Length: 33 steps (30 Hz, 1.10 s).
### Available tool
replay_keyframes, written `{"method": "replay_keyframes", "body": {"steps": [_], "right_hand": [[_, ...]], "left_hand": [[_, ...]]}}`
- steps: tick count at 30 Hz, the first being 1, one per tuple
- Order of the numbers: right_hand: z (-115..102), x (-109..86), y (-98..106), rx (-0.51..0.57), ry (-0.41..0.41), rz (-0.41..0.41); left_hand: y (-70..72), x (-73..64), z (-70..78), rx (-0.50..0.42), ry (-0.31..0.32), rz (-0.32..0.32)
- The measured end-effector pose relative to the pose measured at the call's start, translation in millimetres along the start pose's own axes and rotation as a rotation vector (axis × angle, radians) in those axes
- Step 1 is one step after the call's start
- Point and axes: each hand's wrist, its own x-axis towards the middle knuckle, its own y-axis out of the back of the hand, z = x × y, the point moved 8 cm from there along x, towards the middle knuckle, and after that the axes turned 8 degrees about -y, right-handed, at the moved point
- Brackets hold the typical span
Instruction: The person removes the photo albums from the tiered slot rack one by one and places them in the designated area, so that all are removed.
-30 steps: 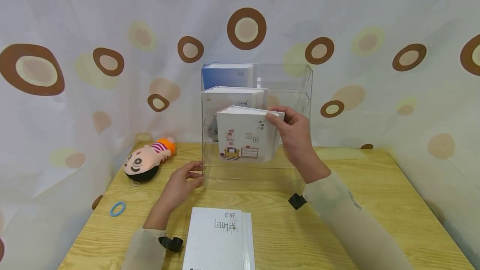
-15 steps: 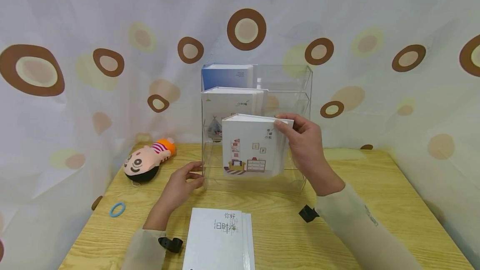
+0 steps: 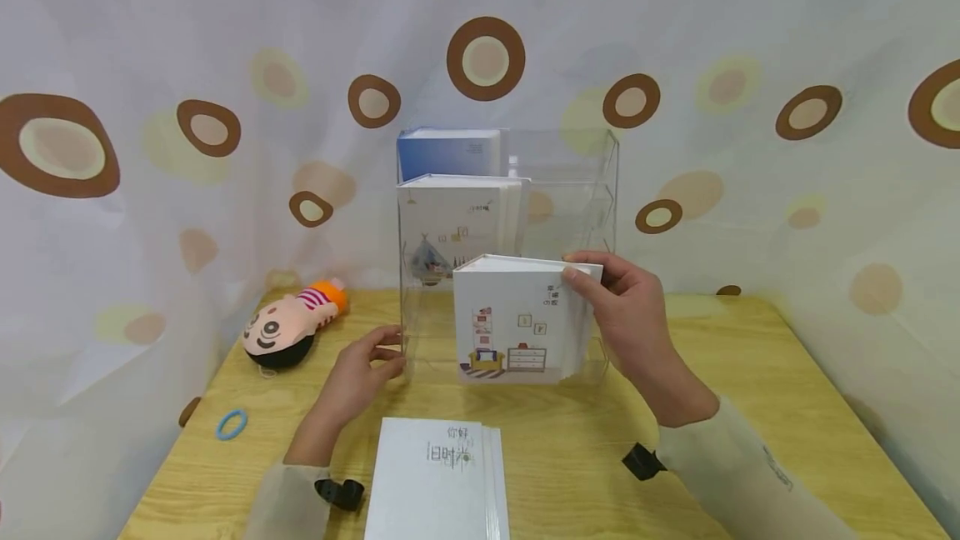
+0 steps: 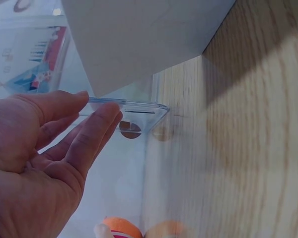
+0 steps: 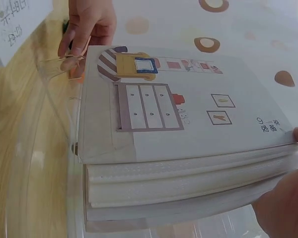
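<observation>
In the head view my right hand pinches the top right corner of a thick white photo album with a printed room scene. The album stands almost upright at the lowest tier of a clear acrylic rack. In the right wrist view, its bottom edge is close to a clear panel; whether it touches cannot be told. My left hand holds the rack's lower left edge, with thumb and fingers on either side of the panel in the left wrist view. A white album and a blue one stand in the upper tiers.
Another white album with dark lettering lies on the wooden table in front of the rack. A plush doll and a blue ring lie at the left. A spotted cloth hangs behind.
My right hand has lowered the photo album and shifted it slightly right, revealing more of the white album behind. My left hand stays at the rack's edge.
</observation>
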Motion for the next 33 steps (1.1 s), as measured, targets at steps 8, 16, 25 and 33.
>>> {"method": "replay_keyframes", "body": {"steps": [8, 16, 25, 33], "right_hand": [[8, -16.7, 7, -0.077, 0.001, -0.023], [25, -29.8, 16, -0.154, -0.060, 0.004], [36, -41.0, 25, -0.224, -0.058, 0.007], [53, -46.8, 35, -0.247, -0.128, 0.009]], "left_hand": [[0.6, -1.9, 0.0, 0.010, 0.010, 0.004], [1.7, -0.5, 1.0, 0.018, 0.009, 0.005], [1.5, -0.4, 0.6, 0.018, 0.010, 0.003], [1.1, -1.2, 0.1, 0.021, 0.008, -0.001]]}}
